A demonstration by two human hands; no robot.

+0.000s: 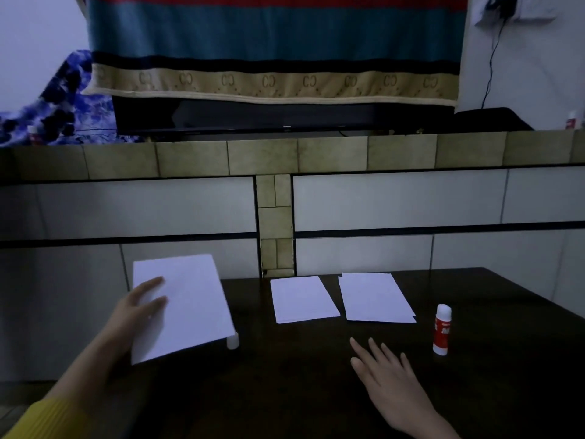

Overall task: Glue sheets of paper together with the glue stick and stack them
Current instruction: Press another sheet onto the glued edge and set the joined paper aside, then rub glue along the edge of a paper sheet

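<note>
My left hand (139,307) holds a white sheet of paper (186,307) lifted over the left end of the dark table (285,391), fingers on top of its left edge. A small white cap (233,341) peeks out under the sheet's lower right corner. A single white sheet (302,299) lies flat at the table's far middle. Right of it lies a small stack of white sheets (375,297). A red and white glue stick (442,330) stands upright at the right, uncapped. My right hand (384,378) hovers over the table with fingers spread, holding nothing.
A tiled wall with a ledge (285,153) rises right behind the table. On the ledge stand a dark screen (285,117) under a striped cloth (275,42), a blue patterned fabric (53,106) and two more glue sticks (573,120).
</note>
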